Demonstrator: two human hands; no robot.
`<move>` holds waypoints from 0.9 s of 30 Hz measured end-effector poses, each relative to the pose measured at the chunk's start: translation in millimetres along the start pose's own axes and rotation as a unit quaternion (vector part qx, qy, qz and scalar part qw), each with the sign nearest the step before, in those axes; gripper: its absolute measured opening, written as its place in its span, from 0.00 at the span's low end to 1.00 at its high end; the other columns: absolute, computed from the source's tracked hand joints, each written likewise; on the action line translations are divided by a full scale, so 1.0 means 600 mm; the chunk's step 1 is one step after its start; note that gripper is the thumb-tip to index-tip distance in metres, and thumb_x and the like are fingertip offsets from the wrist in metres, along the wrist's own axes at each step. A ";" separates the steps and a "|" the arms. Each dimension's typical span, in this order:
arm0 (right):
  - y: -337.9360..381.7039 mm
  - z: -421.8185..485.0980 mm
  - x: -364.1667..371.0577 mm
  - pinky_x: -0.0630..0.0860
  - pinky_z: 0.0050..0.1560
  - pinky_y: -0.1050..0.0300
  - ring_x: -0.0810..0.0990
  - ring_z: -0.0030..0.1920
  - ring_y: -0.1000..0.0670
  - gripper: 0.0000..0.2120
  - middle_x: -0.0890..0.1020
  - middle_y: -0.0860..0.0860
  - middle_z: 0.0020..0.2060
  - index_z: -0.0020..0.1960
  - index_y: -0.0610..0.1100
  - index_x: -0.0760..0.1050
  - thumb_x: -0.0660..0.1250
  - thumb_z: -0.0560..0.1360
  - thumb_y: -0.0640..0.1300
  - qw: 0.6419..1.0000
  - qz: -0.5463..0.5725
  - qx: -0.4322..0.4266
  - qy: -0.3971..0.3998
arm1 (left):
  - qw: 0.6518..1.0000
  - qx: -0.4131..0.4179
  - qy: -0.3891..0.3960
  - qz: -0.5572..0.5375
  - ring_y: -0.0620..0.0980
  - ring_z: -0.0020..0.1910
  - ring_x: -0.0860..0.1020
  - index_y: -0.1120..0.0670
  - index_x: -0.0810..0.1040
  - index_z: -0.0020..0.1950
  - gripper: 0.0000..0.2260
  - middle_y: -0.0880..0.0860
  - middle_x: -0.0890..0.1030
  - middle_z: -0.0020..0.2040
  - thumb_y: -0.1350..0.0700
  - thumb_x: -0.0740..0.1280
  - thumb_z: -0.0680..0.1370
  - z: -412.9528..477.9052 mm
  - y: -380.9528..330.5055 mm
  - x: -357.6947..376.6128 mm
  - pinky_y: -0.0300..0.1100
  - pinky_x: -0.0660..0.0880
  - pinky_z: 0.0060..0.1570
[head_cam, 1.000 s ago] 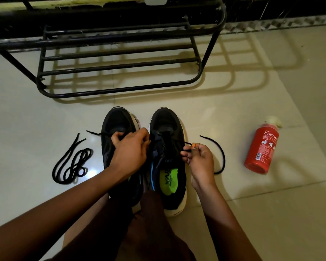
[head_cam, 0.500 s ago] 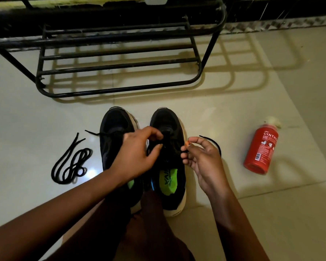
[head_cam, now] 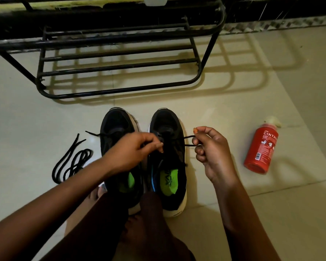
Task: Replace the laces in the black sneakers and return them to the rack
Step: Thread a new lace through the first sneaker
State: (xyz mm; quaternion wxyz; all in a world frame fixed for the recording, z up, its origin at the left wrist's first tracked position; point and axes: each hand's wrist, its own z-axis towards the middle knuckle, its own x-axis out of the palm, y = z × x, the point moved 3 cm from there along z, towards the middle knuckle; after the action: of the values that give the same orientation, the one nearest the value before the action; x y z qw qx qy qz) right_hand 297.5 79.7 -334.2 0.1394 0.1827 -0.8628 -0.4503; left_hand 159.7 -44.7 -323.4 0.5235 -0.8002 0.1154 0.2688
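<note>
Two sneakers: the left sneaker (head_cam: pixel 117 127) and the right sneaker (head_cam: pixel 167 125) stand side by side on the tiled floor (head_cam: pixel 26 119), near the person, with their toes toward the far rack (head_cam: pixel 120 92). This placing probably brings the eyelets under both hands.
Look: both have black uppers, pale soles and bright green insoles showing in the openings.
Left hand: the left hand (head_cam: pixel 128 150) reaches across the left sneaker. Its thumb and fingertips pinch the lace (head_cam: pixel 186 137) at the right sneaker's eyelets, likely to steady it.
Right hand: the right hand (head_cam: pixel 213 151) is raised just right of the right sneaker. Thumb and forefinger pinch the lace's free end, and the other fingers are curled.
Lace: it is thin and black and stretches from the eyelets rightward to the pinch.
Spare lace: the spare lace (head_cam: pixel 72 162) lies loosely coiled on the floor, left of the left sneaker. I cannot tell whether it is old or new.
Red bottle: the red bottle (head_cam: pixel 261 147) lies on its side to the right, well apart.
Stage: I judge the right sneaker is being laced, and neither sneaker is on the rack yet.
</note>
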 end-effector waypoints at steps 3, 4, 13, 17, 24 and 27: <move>-0.023 0.014 -0.028 0.58 0.20 0.66 0.62 0.20 0.57 0.07 0.71 0.51 0.25 0.41 0.46 0.73 0.64 0.76 0.38 0.996 -0.076 -0.006 -0.042 | 0.978 -0.011 -0.082 0.190 0.48 0.45 0.78 0.50 0.80 0.48 0.09 0.47 0.81 0.42 0.51 0.61 0.79 -0.003 0.004 -0.051 0.43 0.70 0.41; -0.033 0.018 -0.035 0.59 0.21 0.65 0.63 0.21 0.57 0.07 0.72 0.51 0.25 0.40 0.47 0.74 0.65 0.76 0.38 0.993 -0.097 -0.017 -0.064 | 0.968 -0.015 -0.117 0.220 0.51 0.45 0.78 0.51 0.80 0.49 0.09 0.49 0.80 0.42 0.51 0.61 0.79 -0.003 0.008 -0.067 0.43 0.68 0.39; -0.084 0.032 -0.039 0.64 0.32 0.59 0.69 0.28 0.53 0.09 0.74 0.53 0.28 0.38 0.50 0.74 0.65 0.76 0.39 0.982 -0.147 -0.057 -0.107 | 0.894 -0.088 -0.333 0.287 0.62 0.42 0.76 0.57 0.78 0.54 0.11 0.60 0.79 0.41 0.54 0.58 0.81 -0.021 0.046 -0.133 0.45 0.62 0.34; -0.063 0.020 -0.036 0.66 0.35 0.65 0.75 0.38 0.51 0.06 0.79 0.50 0.42 0.40 0.48 0.76 0.66 0.75 0.40 0.931 -0.316 -0.137 -0.121 | 0.926 -0.075 -0.318 0.190 0.58 0.43 0.75 0.54 0.76 0.57 0.11 0.56 0.81 0.46 0.58 0.56 0.81 -0.016 0.046 -0.130 0.47 0.66 0.44; 0.017 -0.045 0.051 0.76 0.38 0.65 0.79 0.36 0.56 0.14 0.81 0.56 0.45 0.52 0.57 0.75 0.69 0.73 0.40 0.944 -0.215 -0.214 0.128 | 0.938 0.144 -0.162 0.272 0.51 0.47 0.77 0.44 0.82 0.51 0.10 0.44 0.81 0.40 0.49 0.62 0.75 0.006 -0.041 -0.033 0.54 0.60 0.54; 0.018 -0.044 0.061 0.72 0.32 0.67 0.78 0.28 0.60 0.11 0.81 0.56 0.40 0.48 0.55 0.76 0.70 0.72 0.40 0.938 -0.253 -0.177 0.155 | 0.938 0.166 -0.185 0.241 0.44 0.35 0.73 0.46 0.83 0.47 0.09 0.45 0.82 0.37 0.49 0.65 0.72 0.003 -0.046 -0.030 0.45 0.59 0.45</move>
State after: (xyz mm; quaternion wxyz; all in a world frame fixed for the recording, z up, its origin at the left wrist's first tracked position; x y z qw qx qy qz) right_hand 273.5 50.1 -307.8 0.1833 0.4352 -0.6620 -0.5821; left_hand 157.1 -33.1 -292.2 0.5806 -0.5858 0.2491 0.5076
